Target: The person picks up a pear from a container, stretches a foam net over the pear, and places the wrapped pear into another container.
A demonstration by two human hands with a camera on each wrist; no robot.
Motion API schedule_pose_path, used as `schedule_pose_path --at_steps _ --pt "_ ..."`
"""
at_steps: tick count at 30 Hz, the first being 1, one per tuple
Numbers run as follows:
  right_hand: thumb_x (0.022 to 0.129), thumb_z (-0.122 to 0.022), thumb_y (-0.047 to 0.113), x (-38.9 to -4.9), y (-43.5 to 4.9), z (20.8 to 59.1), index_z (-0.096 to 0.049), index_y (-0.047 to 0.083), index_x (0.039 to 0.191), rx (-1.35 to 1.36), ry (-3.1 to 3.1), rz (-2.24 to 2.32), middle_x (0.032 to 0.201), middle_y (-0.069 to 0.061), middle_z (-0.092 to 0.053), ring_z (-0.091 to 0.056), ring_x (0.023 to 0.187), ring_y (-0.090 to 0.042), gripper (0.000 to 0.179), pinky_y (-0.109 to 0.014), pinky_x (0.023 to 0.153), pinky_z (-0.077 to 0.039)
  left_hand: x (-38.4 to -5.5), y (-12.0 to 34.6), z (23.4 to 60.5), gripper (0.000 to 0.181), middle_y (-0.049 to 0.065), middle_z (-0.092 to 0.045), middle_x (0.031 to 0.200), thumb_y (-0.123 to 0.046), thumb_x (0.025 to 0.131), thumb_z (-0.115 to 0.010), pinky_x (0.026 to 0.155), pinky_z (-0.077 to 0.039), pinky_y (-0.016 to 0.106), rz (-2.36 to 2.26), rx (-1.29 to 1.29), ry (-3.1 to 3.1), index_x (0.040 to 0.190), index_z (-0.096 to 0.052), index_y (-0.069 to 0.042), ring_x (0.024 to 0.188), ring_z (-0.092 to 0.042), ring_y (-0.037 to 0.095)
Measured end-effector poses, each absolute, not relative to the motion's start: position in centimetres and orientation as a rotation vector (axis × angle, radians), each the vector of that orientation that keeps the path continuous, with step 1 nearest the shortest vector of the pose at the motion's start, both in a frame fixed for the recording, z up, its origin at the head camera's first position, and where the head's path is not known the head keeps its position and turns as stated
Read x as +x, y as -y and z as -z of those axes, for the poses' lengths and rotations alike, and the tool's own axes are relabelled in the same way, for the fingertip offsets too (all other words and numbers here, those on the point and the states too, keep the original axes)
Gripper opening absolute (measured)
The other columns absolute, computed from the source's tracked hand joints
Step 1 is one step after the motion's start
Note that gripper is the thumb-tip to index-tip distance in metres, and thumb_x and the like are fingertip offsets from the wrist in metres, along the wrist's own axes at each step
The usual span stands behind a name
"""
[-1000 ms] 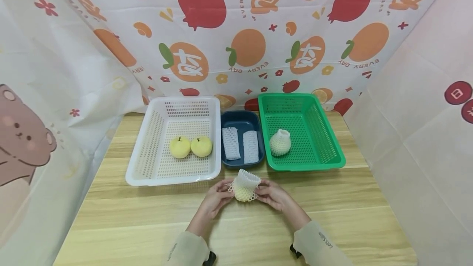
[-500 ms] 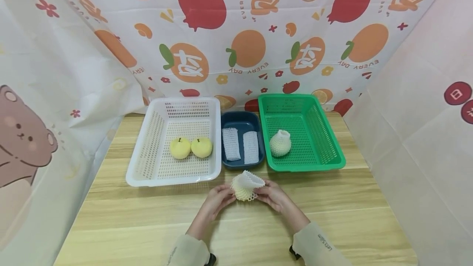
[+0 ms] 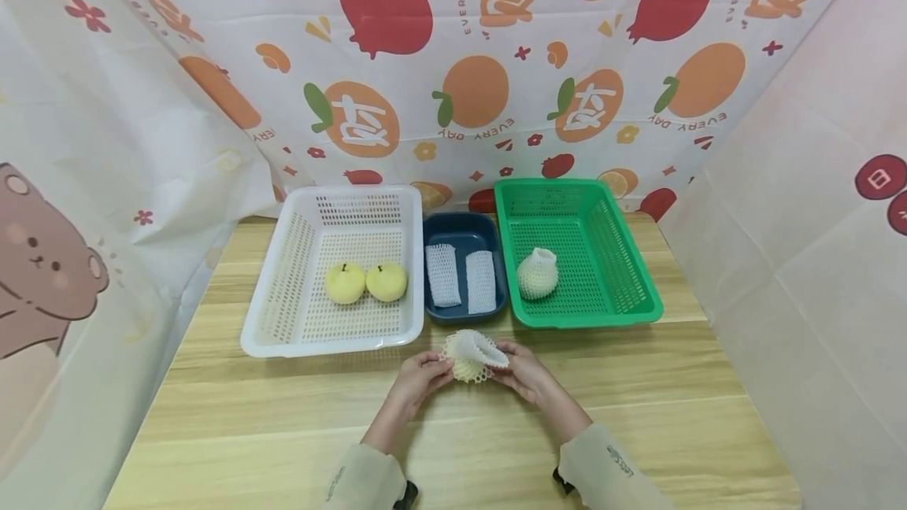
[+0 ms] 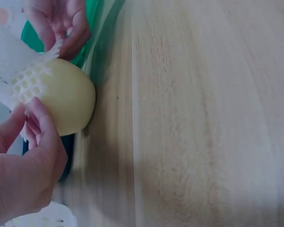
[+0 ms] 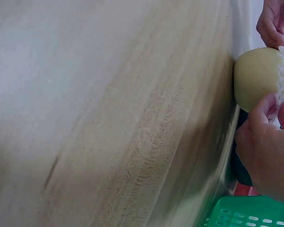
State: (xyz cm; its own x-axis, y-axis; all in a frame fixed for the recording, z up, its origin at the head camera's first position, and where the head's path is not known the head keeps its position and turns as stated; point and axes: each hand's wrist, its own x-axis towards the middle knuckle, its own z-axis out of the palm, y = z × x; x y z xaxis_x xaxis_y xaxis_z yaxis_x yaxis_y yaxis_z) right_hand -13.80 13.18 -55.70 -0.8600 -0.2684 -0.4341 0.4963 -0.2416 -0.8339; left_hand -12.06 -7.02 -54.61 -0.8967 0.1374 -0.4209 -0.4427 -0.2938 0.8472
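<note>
A pale yellow round fruit (image 4: 75,97), apple- or pear-like, sits at the table's front middle with a white foam fruit net (image 3: 469,345) over its upper part. Its lower part is bare in both wrist views. My left hand (image 3: 418,382) pinches the net's lower edge on the left side. On the opposite side, my right hand (image 3: 526,376) pinches the same edge between thumb and fingers. The net's free top end flops over toward the right hand. In the right wrist view the right hand (image 5: 267,146) is close to the fruit, partly cut off by the frame.
Beyond the hands, a white basket (image 3: 262,313) holds two yellow fruits (image 3: 365,282). A dark blue tray (image 3: 464,227) holds two flat foam nets (image 3: 481,282). In the green basket (image 3: 595,258) lies one netted fruit (image 3: 538,274). A printed cloth (image 3: 453,22) hangs behind.
The net's top end, upright earlier, has tipped over to the right and sits lower. Both hands have stayed at the net's edge with only slight shifts.
</note>
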Motion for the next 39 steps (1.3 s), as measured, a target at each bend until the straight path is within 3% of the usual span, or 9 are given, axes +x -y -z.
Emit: schedule_pose_path --at_steps 9,16,23,27,39 --pt "0.085 -0.044 -0.014 -14.3 -13.6 56.4 -0.033 -0.017 0.124 0.242 -1.559 2.113 0.097 -0.014 -0.054 -0.057 0.083 -0.017 0.040 -0.027 0.074 -0.052 -12.3 7.6 55.5 0.024 0.013 -0.055 0.091 0.007 0.088 -0.054 0.083 -0.050 0.032 -2.225 -0.374 -1.538 0.108 -0.044 0.017 0.078 -0.060 0.016" --pt "0.085 -0.046 -0.012 -14.8 -13.6 56.4 -0.033 -0.019 0.125 0.249 -1.548 2.106 0.101 -0.017 -0.054 -0.058 0.085 -0.019 0.042 -0.032 0.082 -0.050 -12.4 7.9 55.6 0.028 0.013 -0.053 0.094 0.004 0.089 -0.053 0.083 -0.050 0.032 -2.208 -0.341 -1.550 0.112 -0.041 0.016 0.079 -0.058 0.015" --pt "0.089 -0.051 0.008 -15.4 -13.4 55.8 -0.051 -0.013 0.113 0.349 -1.538 2.095 0.086 -0.009 -0.059 -0.059 0.078 -0.016 0.032 -0.038 0.085 -0.049 -12.7 7.8 55.0 0.032 0.014 -0.053 0.090 -0.004 0.091 -0.049 0.080 -0.051 0.031 -2.178 -0.389 -1.582 0.114 -0.041 0.016 0.077 -0.057 0.017" --pt "0.092 -0.055 0.018 -15.6 -13.2 55.6 -0.049 -0.013 0.117 0.309 -1.610 2.045 0.088 -0.008 -0.059 -0.058 0.078 -0.016 0.040 -0.036 0.081 -0.051 -13.1 7.5 54.8 0.038 0.013 -0.051 0.088 -0.014 0.092 -0.054 0.076 -0.053 0.029 -2.170 -0.435 -1.626 0.114 -0.043 0.015 0.073 -0.056 0.015" --pt "0.089 -0.060 0.019 -16.0 -12.5 55.0 -0.050 -0.014 0.116 0.252 -1.760 1.989 0.089 -0.007 -0.061 -0.057 0.078 -0.015 0.044 -0.032 0.077 -0.051 -13.6 7.0 54.5 0.017 0.010 -0.056 0.085 0.001 0.087 -0.058 0.074 -0.053 0.028 -2.158 -0.404 -1.742 0.099 -0.053 0.012 0.071 -0.056 0.013"
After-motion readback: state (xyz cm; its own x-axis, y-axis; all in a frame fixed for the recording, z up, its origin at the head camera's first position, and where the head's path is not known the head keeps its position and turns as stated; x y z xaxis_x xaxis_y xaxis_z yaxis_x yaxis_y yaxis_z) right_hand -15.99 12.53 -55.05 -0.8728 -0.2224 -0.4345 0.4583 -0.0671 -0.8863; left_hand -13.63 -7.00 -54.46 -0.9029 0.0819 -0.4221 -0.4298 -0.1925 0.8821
